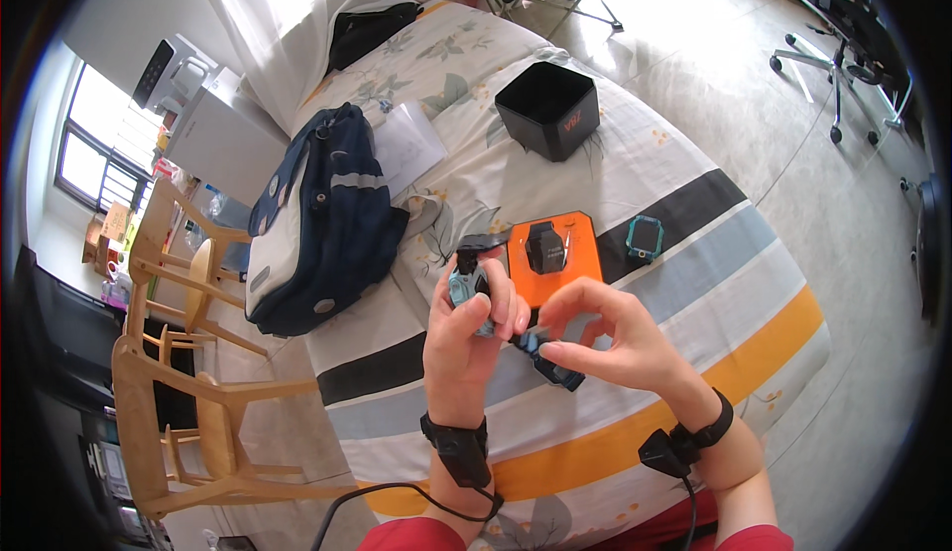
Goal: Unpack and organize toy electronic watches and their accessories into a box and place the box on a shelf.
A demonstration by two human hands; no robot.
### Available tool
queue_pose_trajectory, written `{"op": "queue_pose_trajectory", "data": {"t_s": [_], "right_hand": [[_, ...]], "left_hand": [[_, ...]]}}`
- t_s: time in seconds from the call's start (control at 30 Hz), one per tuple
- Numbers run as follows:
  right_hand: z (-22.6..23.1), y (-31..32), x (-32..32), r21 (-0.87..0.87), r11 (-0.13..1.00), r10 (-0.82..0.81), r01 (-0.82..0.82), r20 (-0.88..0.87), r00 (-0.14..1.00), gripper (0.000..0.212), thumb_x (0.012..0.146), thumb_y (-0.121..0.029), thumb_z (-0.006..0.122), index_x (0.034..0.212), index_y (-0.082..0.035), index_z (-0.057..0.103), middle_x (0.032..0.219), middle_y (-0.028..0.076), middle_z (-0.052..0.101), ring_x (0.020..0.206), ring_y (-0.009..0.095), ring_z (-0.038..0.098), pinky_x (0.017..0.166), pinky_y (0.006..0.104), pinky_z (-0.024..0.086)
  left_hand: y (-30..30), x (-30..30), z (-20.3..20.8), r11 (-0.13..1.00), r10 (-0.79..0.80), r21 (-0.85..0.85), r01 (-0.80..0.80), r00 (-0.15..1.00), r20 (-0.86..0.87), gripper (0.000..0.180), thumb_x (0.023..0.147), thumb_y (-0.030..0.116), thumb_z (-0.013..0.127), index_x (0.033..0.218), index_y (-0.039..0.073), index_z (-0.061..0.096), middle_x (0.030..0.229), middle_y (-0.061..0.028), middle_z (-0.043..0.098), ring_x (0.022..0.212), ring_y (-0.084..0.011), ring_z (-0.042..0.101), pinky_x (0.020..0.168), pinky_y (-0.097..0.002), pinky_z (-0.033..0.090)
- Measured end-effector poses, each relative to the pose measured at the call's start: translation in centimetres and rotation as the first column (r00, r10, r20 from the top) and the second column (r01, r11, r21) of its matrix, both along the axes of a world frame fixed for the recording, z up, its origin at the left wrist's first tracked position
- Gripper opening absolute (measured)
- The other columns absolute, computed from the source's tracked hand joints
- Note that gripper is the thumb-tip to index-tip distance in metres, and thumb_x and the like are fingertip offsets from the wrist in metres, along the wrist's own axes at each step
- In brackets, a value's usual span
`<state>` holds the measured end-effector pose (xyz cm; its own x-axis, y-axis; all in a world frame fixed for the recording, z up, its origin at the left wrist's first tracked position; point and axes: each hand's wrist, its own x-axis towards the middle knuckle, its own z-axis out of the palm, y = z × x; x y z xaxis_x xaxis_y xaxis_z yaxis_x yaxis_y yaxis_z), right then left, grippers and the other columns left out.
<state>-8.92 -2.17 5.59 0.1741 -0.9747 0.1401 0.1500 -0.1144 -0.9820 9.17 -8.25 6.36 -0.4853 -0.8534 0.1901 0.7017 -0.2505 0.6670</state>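
Note:
My left hand (464, 338) is closed around a light blue watch (464, 286) with dark parts, holding it upright above the cloth. Beside it, my right hand (617, 343) has its thumb and curved fingers apart, close to a dark blue patterned strap (557, 370). Whether that strap joins the watch or lies on the cloth, I cannot tell. Just beyond the hands is a flat orange box (580, 270) bearing a black watch-shaped piece (546, 247). To its right, a teal watch case frame (645, 239) lies on a dark stripe.
An open black square box (551, 134) stands farther back on the patterned tablecloth (684, 303). At left lie a navy and cream backpack (332, 224) and white paper (409, 149). Wooden chairs (213, 422) flank the table; an office chair (848, 55) is far right. Cables run from my wristbands.

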Motion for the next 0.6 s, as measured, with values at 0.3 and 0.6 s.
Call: {"op": "queue_pose_trajectory", "data": {"t_s": [0.3,0.6], "right_hand": [[0.7,-0.5,-0.5,0.159,0.987,-0.073,0.017,0.349,0.934,0.022,0.095,-0.021,0.058,0.108,-0.003,0.063,0.086,0.002,0.063,0.070,0.003,0.053,0.053,0.0164,0.037],[2.2,-3.0,-1.2,0.287,0.958,-0.098,0.003,0.319,0.943,0.019,0.089,-0.024,0.066,0.084,-0.005,0.063,0.071,-0.001,0.061,0.060,0.000,0.049,0.047,0.0160,0.032]], "left_hand": [[0.6,-0.3,1.5,0.991,-0.012,-0.114,0.068,0.902,0.431,0.051,0.069,-0.001,0.075,0.115,0.000,0.054,0.076,-0.0094,0.061,0.056,-0.0114,0.058,0.053,-0.0239,0.048],[1.2,-2.0,1.1,0.879,0.373,-0.477,0.005,0.617,0.693,0.062,0.062,0.012,0.089,0.113,0.002,0.055,0.086,0.0006,0.064,0.074,-0.0061,0.057,0.066,-0.0188,0.044]]}}
